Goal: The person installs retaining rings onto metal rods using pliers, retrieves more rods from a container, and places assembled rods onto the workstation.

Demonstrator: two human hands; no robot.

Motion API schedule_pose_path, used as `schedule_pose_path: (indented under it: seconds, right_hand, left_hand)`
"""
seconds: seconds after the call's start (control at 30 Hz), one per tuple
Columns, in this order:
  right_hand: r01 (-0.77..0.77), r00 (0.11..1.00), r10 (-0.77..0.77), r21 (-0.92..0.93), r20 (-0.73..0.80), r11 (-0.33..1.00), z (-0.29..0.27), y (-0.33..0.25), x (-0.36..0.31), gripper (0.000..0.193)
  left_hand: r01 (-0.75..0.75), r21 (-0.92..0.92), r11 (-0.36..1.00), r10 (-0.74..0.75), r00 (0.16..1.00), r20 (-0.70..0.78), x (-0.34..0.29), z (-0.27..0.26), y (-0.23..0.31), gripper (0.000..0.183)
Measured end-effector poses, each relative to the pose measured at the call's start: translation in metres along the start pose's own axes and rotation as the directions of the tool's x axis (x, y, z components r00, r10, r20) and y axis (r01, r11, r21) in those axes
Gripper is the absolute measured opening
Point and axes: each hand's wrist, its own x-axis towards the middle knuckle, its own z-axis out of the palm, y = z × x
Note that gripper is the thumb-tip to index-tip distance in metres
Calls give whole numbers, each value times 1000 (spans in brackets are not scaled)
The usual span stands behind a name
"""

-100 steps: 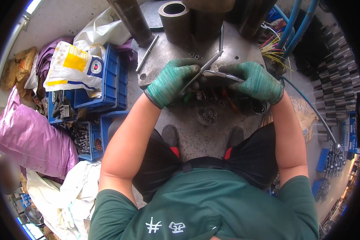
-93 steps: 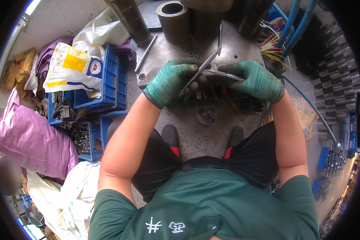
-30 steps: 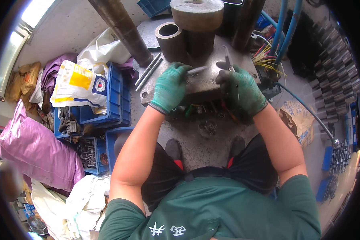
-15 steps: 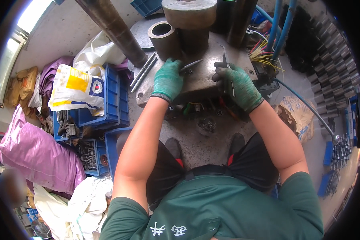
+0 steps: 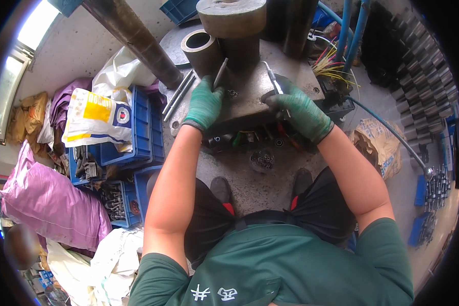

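My left hand [image 5: 205, 105], in a green glove, is closed around a slim, pointed metal rod [image 5: 221, 73] that stands up at a slant. In my gloved right hand [image 5: 305, 113] is a thin metal tool with a bent tip [image 5: 271, 76], gripped between thumb and fingers; tweezers or a pick, I cannot tell which. Between the hands, a few tiny dark metal pieces [image 5: 232, 93] lie on the thick steel plate [image 5: 250, 106]. Two straight metal rods [image 5: 179, 96] rest side by side left of my left hand.
Behind the hands stand a hollow steel cylinder [image 5: 207, 61] and a heavy round press head [image 5: 232, 20]. A thick column [image 5: 132, 41] rises at left. Blue crates [image 5: 142, 127] and sacks [image 5: 56, 196] crowd the left; loose wires [image 5: 331, 66] and blue hoses [image 5: 346, 30] are at right.
The rod in my left hand has swung from pointing right to pointing upward, and that hand has shifted left and down. The bent-tip tool has tilted leftward with my right hand slightly lower.
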Motion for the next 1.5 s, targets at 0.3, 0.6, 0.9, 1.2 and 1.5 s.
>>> schedule_pose_path:
  seconds: [0.3,0.6,0.9,1.2,1.5]
  right_hand:
    - [386,787,-563,-913,252,132,9,2,-1,71]
    - [441,710,-612,-897,349,1,17,8,6,69]
    - [413,725,-581,-909,370,-63,20,7,6,65]
    - [368,867,-490,-782,92,504,5,0,7,51]
    - [323,904,-427,-705,32,631,-14,-10,5,47]
  left_hand:
    - [450,-651,611,-334,892,303,-12,-16,19,21]
    - [563,-816,130,-312,805,506,-30,-24,33,11]
    - [562,-819,113,-318,802,506,-34,-25,38,12]
    - [288,-738,610,-154,957,245,-43,-31,30,29]
    - [103,-512,853,-19,986,167,-51,-29,28,29]
